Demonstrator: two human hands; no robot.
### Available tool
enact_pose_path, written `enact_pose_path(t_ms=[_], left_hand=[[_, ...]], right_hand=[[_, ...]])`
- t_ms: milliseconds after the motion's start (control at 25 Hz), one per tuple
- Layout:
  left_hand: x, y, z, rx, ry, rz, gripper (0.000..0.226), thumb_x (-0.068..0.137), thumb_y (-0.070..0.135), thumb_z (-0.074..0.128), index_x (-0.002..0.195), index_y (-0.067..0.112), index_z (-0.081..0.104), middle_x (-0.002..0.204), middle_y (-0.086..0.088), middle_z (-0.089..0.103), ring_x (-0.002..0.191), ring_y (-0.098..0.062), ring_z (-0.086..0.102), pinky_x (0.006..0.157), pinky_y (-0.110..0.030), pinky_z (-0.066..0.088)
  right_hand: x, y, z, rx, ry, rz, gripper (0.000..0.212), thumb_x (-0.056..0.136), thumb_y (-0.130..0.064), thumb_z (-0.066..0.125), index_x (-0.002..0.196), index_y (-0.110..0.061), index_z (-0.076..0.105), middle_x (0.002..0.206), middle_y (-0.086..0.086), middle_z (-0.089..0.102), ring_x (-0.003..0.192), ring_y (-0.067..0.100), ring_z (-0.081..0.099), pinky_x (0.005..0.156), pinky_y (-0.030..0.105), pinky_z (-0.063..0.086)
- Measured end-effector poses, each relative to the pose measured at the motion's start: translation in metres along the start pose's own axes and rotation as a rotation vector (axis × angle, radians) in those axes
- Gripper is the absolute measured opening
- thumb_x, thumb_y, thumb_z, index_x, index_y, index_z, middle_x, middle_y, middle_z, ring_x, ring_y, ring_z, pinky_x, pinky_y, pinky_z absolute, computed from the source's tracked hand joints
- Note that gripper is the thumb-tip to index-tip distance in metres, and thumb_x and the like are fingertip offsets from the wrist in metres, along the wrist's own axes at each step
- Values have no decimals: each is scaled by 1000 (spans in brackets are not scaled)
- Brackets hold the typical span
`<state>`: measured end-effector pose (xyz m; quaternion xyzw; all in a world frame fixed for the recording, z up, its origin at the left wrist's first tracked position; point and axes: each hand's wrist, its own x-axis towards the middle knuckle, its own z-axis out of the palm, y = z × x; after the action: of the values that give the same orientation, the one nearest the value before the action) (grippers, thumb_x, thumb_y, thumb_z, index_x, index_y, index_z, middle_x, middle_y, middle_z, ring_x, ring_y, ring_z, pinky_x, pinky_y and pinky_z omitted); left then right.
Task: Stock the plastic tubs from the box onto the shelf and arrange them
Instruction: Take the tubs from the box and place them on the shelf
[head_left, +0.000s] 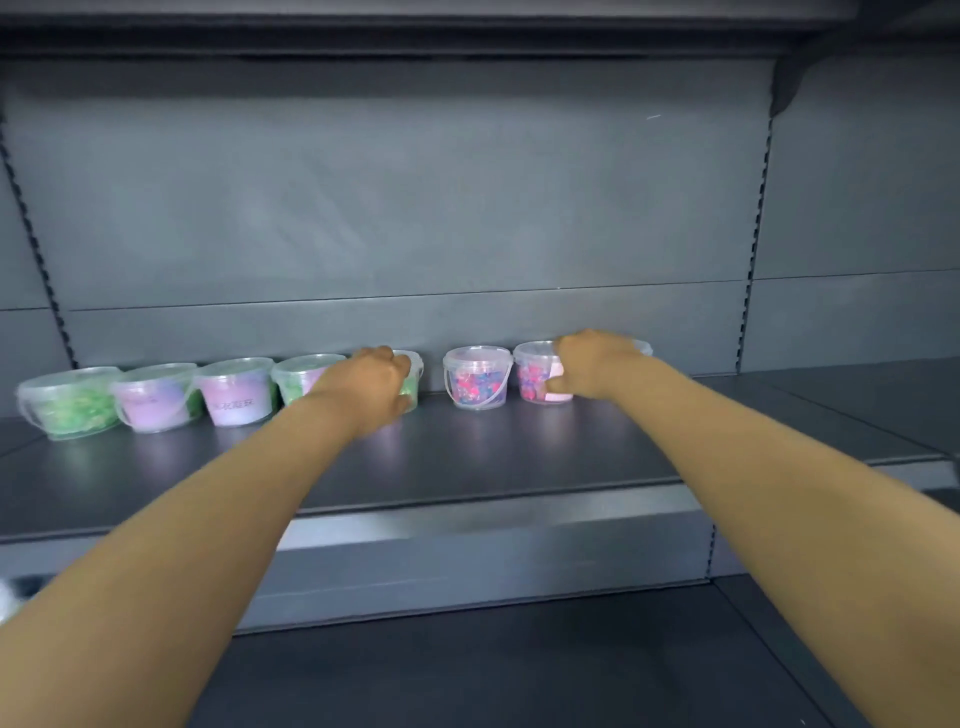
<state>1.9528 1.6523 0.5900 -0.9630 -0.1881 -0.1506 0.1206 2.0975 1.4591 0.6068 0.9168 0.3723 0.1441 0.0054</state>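
Forearms (218, 519) stretch up from the lower frame to the shelf (467, 457), my left grip (374, 387) clasping a green tub (413, 374) and my right grip (592, 366) a pink tub (532, 376) in the mid-frame back row, so I judge stocking begun, much shelf unfilled.

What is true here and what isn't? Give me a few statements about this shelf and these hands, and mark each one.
1. The tubs stand in one row at the back of the shelf. True.
2. The left hand holds a green-filled tub. True.
3. The right hand lies flat on the bare shelf. False: it holds a pink-filled tub.
4. The tubs are stacked two high. False: all stand in a single layer.
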Motion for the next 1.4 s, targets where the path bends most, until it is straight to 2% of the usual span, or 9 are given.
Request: enact_pose_path(t_ms=[240,360,440,560,680,800,1080,1280,1400], left_hand=[[-125,20,-47,43,3,-7,38,94,33,46,125,10,50,124,-15,52,118,-32,47,94,-39,43],[-191,32,-51,5,-18,-64,40,94,32,45,128,11,49,126,-13,51,119,-31,46,94,-41,44],[-230,39,-43,-6,-39,-84,41,95,32,45,129,11,48,129,-13,50,121,-31,44,96,-42,44],[-289,50,-20,-52,-128,-106,41,95,30,44,132,11,45,132,-13,47,124,-31,42,98,-41,42],[-345,54,14,-82,-208,-110,40,95,31,45,130,11,46,129,-13,49,121,-33,45,98,-41,43],[-391,53,58,-114,-268,-133,39,95,31,46,129,12,48,127,-13,51,121,-31,45,99,-42,43],[-455,46,174,-211,-468,-176,38,94,31,46,126,12,52,124,-11,56,117,-27,51,95,-39,45],[-471,48,269,-356,-630,-211,36,95,26,44,126,11,51,126,-12,55,115,-27,53,91,-35,46],[-487,53,310,-472,-681,-266,31,92,24,49,118,10,59,116,-12,62,108,-27,58,91,-32,43]], right_hand=[[-117,-2,-33,115,45,-11,32,85,-36,58,105,-12,54,116,11,60,106,30,55,73,29,38],[-180,-9,-32,113,21,-78,39,86,-39,57,115,-14,56,114,5,58,108,27,53,81,32,44],[-217,-15,-24,118,3,-103,41,87,-41,56,118,-14,56,106,3,55,106,25,53,79,32,44],[-272,-30,0,167,-64,-110,51,87,-43,58,130,-16,50,125,5,55,116,27,51,89,36,45],[-321,-51,45,223,-210,-130,56,87,-43,59,134,-16,47,135,7,51,123,29,47,97,39,44],[-353,-70,100,244,-323,-153,54,87,-42,59,132,-15,49,135,5,52,123,28,48,96,40,45],[-399,-122,234,224,-510,-166,33,83,-41,58,106,-17,62,105,7,64,99,28,60,74,31,46],[-422,-156,336,359,-715,-11,32,84,-35,54,105,-14,63,104,6,66,102,26,60,85,35,48],[-439,-170,371,431,-833,103,21,88,-33,56,91,-12,58,92,8,66,93,26,62,79,36,49]])
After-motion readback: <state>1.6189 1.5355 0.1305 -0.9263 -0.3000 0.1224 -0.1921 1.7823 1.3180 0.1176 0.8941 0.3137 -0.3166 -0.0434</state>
